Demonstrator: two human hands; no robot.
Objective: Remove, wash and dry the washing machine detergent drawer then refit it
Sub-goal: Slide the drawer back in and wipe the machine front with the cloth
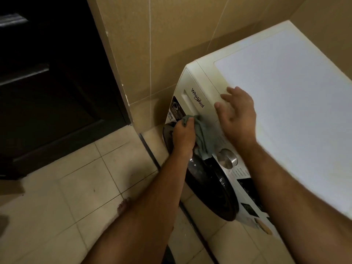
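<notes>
The drawer (192,103) is sitting closed in the washer (285,96), at the top left corner of its front panel, flush with the face, its recessed handle running beside the brand name. The left hand (183,133) is gripping a green cloth (202,139), fingers curled round a bunch of it, and is pressing that bunch against the panel at about 6 o'clock of the handle; the rest of the cloth is hanging down toward the dial (227,158). The right hand (237,113) is lying with fingers spread and relaxed on the washer's top front edge at about 3 o'clock of the drawer, holding nothing and seemingly steadying the body. Judging by the seated drawer and the cloth in use, this is either a last wipe after refitting or a wipe before pulling it out; the frame is not settling which. If the drawer is refitted, the next move is checking that it is sitting flush and fully home; if not, fingers are needing to hook the handle recess and draw straight out while the right hand is bracing the top.
</notes>
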